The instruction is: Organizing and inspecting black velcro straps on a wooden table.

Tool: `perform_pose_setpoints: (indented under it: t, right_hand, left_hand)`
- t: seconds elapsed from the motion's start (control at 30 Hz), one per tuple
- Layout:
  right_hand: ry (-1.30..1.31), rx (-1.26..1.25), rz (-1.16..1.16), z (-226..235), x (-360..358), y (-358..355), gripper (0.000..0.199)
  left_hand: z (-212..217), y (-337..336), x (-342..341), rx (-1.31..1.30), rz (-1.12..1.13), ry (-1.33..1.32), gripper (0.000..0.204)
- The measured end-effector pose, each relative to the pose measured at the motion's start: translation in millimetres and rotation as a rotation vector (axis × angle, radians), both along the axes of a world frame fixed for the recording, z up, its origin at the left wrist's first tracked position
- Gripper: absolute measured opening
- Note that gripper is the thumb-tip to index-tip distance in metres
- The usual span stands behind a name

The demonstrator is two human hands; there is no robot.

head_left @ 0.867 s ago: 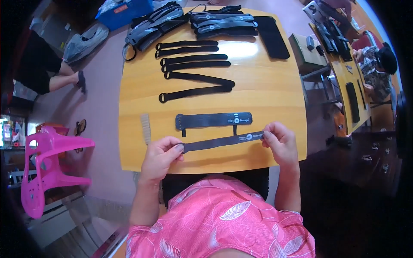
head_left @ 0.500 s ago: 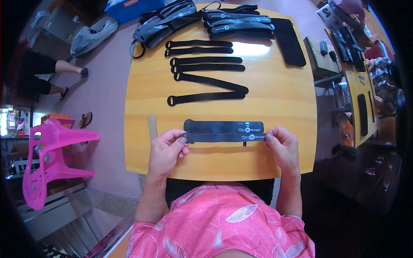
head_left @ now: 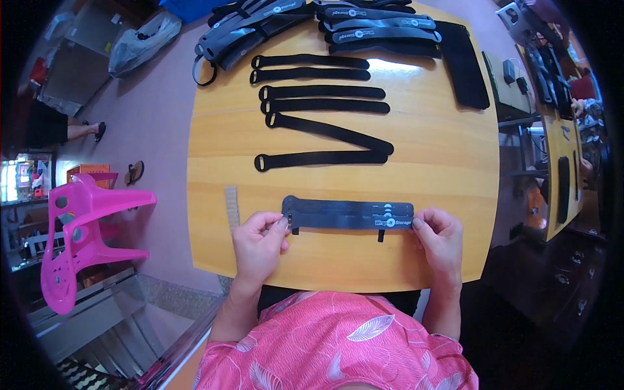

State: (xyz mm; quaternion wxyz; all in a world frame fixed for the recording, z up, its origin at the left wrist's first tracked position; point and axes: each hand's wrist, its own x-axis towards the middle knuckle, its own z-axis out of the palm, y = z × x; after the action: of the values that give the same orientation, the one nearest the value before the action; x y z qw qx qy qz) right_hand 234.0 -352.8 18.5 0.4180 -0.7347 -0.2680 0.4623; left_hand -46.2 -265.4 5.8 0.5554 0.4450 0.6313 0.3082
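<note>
While the left hand [head_left: 260, 246] pinches its left end and the right hand [head_left: 440, 242] its right, one grey strap [head_left: 331, 221] (pale print toward the right) overlies similar straps [head_left: 335, 207] on the yellow table [head_left: 448, 169]. Beyond: black looped straps [head_left: 328, 92], laid crosswise.

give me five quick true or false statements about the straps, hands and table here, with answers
1. The left hand and right hand hold opposite ends of a grey strap. True.
2. The pink stool is on the person's right of the table. False: it is on the left.
3. A beige strip lies left of the grey strap. True.
4. The loose black straps all lie parallel. False: the nearest two meet at their right ends in a sideways V.
5. The left hand is touching the beige strip. False: it grips the grey strap.
</note>
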Motion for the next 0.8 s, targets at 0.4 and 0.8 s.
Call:
perform_pose_setpoints:
  t: [0.4, 0.8]
  right_hand:
    - [-0.071, -0.035, -0.055, -2, -4, -2, 0.008]
    - [-0.111, 0.072, -0.032, -11, -7, -3, 0.009]
  left_hand:
    - [-2, 1, 7, 0.0, 0.02, 0.028, 0.004]
    - [-6, -2, 2, 0.038, 0.042, 0.072, 0.003]
